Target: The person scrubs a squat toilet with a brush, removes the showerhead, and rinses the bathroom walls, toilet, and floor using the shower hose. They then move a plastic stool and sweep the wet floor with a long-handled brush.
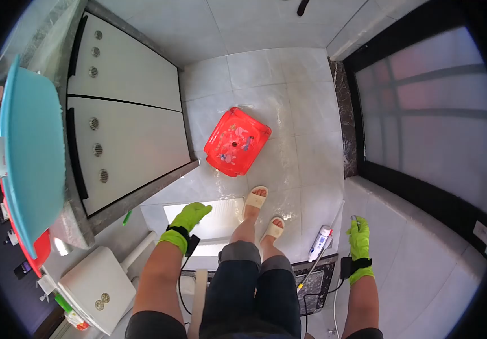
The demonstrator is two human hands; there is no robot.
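My left hand, in a bright green glove, hangs over the white floor fixture. Its fingers reach forward, slightly bent, and hold nothing visible. On the right, my right hand in a matching glove is curled closed near the wall. A small greyish bit shows at its fingertips, too unclear to name. Both wrists carry black straps with small boxes and cables. Ahead on the wet tiles, apart from both hands, is a red plastic stool with printed cartoon figures on its top.
A white cabinet and a light blue basin line the left side. The toilet's white lid is at lower left. A white bottle lies near a thin rod by my feet. A black-framed frosted door stands at right.
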